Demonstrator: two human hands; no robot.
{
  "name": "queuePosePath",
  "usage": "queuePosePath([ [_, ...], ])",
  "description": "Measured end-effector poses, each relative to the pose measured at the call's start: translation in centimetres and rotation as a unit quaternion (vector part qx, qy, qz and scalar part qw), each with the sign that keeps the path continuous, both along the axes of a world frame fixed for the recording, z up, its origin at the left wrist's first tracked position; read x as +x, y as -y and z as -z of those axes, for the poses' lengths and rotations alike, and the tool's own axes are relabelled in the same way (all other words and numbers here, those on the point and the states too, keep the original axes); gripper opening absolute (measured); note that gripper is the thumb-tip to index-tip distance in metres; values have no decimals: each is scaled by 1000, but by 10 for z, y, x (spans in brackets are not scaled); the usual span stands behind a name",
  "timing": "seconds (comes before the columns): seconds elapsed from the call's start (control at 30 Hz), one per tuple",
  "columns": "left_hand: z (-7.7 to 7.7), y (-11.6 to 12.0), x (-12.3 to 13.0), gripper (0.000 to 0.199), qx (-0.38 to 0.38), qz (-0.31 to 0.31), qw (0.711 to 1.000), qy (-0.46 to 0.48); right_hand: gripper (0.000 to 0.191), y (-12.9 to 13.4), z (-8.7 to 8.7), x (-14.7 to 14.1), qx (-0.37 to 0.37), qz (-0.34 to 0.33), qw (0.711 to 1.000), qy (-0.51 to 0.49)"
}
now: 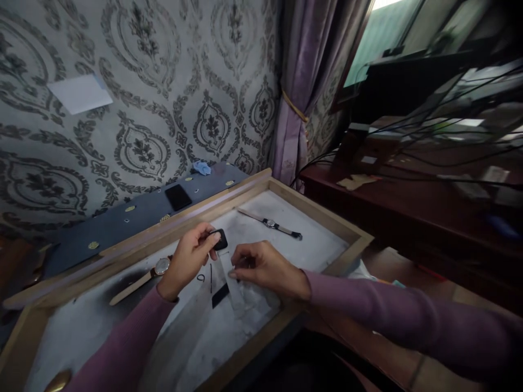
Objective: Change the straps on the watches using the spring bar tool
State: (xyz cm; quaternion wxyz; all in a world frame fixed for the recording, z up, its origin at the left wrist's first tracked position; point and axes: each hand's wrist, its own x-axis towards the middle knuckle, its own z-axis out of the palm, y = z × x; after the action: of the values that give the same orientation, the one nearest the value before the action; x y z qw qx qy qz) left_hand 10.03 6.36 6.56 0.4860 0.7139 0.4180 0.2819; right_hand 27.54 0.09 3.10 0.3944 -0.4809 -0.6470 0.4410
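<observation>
Between the thumb and fingers of my left hand (pixel 192 253) is a small black square watch case (pixel 220 239), held above the white board. To its right, my right hand (pixel 263 268) is closed in a pinch. What its fingertips grip, if anything, I cannot make out. A pale, see-through strip (pixel 229 280) runs down between the hands, close to the right fingertips. Beneath it lies a dark flat piece (pixel 220 295), with a thin dark bar (pixel 211 278) and a small dark loop (pixel 200 278) to the left.
A brown-strapped wristwatch (pixel 162 266) lies left of my left hand, and a slimmer watch (pixel 270 223) lies farther back. A raised wooden frame (pixel 322 209) borders the board. Behind it are a black phone (pixel 178 197) and a crumpled blue cloth (pixel 201 167). Cables cross the dark red desk (pixel 327 190).
</observation>
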Motion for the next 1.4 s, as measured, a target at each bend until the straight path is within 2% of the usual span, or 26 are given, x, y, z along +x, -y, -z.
queuePosePath([
  [0.13,5,8,-1,24,6,7,1000,-1,15,-1,-3,0,-13,-1,999,37],
  [0.3,22,12,1,23,-17,17,1000,-8,12,-1,-4,3,14,-8,988,152],
  [0.4,31,10,1,22,-24,33,999,-15,3,-2,-5,7,22,-17,984,177],
  [0.43,32,8,0,22,-24,35,999,-17,6,-3,-6,8,22,-17,983,181],
  [0.53,31,1,-6,24,-22,31,999,-16,15,-6,-7,13,23,-17,980,198],
  [0.63,24,-8,-14,25,-14,19,1000,-6,17,-7,-4,15,61,-57,970,228],
  [0.7,17,-13,-19,26,-5,9,1000,2,18,-7,-1,12,120,-105,951,266],
  [0.8,9,-16,-24,26,9,-5,1000,11,10,-7,2,6,201,-168,896,360],
  [0.87,6,-17,-27,27,16,-8,1000,16,6,-7,3,1,226,-192,856,424],
  [0.93,4,-17,-29,27,19,-10,1000,18,9,-9,3,-2,232,-205,833,458],
  [1.2,15,-16,-33,29,2,-5,1000,28,7,-15,3,-1,212,-185,842,460],
  [1.4,23,-11,-26,27,-17,7,1000,22,10,-37,8,9,186,-101,858,467],
])
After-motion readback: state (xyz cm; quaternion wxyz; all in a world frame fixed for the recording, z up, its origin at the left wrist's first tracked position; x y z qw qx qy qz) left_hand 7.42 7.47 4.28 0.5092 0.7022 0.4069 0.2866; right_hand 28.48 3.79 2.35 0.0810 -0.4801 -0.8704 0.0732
